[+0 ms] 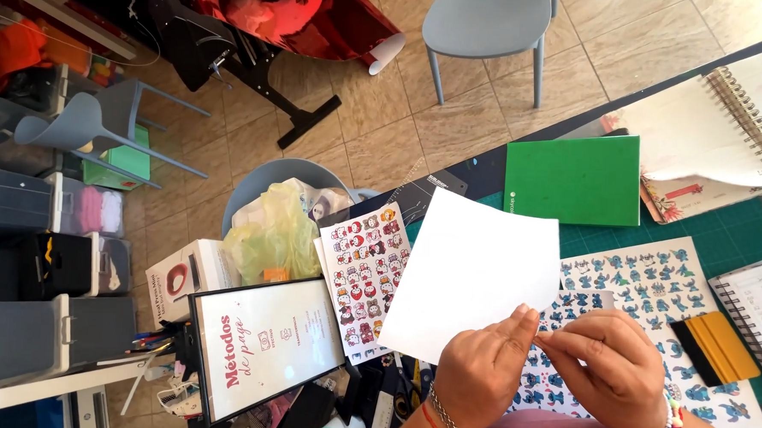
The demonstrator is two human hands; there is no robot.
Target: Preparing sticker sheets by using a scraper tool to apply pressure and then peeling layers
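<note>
My left hand pinches the near edge of a blank white sheet and holds it tilted above the table. My right hand meets it at the same near corner, fingertips pinched on the sheet's edge. Under the sheet lies a sticker sheet of small blue cartoon figures on a green cutting mat. A second sticker sheet with red and white cartoon figures lies to the left, partly covered by the white sheet.
A yellow and black squeegee rests right of my right hand. A green book, spiral notebooks, a framed sign, a bin with plastic bags, grey chairs and storage boxes surround the table.
</note>
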